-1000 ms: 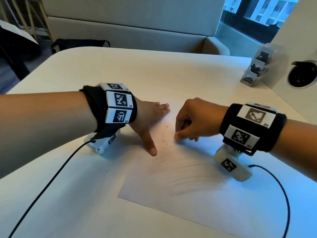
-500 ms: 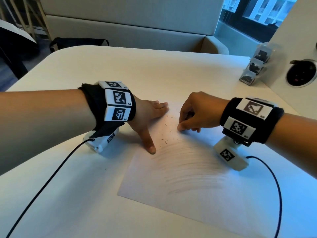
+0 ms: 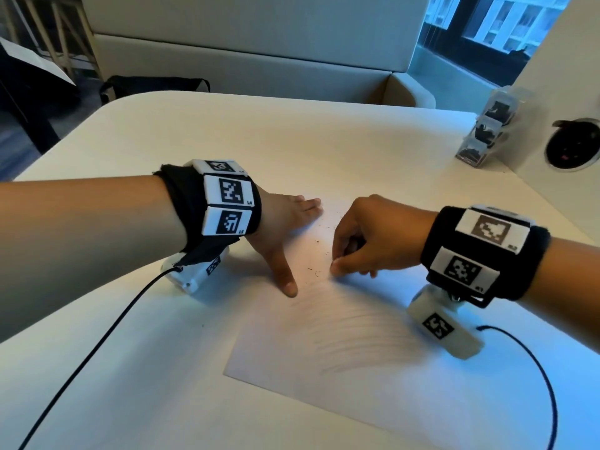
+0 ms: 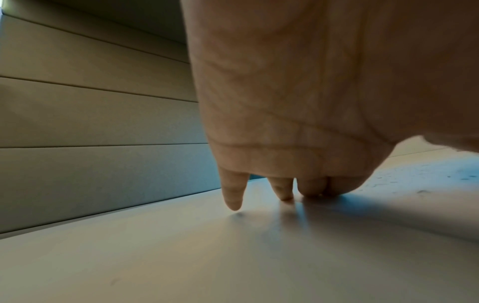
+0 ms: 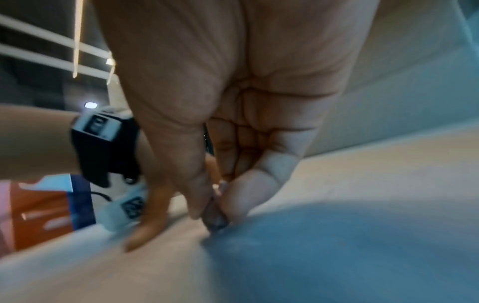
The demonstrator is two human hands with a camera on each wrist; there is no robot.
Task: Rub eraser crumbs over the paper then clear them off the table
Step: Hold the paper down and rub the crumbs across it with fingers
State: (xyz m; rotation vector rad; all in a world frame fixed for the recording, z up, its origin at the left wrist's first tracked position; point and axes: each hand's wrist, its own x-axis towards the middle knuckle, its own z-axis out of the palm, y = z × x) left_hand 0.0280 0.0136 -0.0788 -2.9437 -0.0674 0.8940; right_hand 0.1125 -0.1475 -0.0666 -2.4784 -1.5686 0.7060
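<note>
A white sheet of paper (image 3: 324, 362) with faint pencil strokes lies on the white table (image 3: 227, 141). Small dark eraser crumbs (image 3: 316, 271) are scattered on its upper left part. My left hand (image 3: 285, 228) lies flat with straight fingers, thumb stretched out, pressing the paper's left edge. My right hand (image 3: 363, 241) is curled, and in the right wrist view its thumb and fingers pinch a small dark eraser (image 5: 215, 217) whose tip touches the paper just right of the crumbs. In the head view the eraser is hidden inside the fist.
A clear holder (image 3: 490, 128) with dark cards stands at the table's far right, beside a round socket (image 3: 574, 144) in a white panel. Black cables (image 3: 97, 339) trail from both wrist cameras over the table. A pale sofa (image 3: 246, 60) stands behind the table.
My right hand slid away from me along the paper and came back toward me, rubbing with the eraser. The left hand has stayed pressed on the sheet.
</note>
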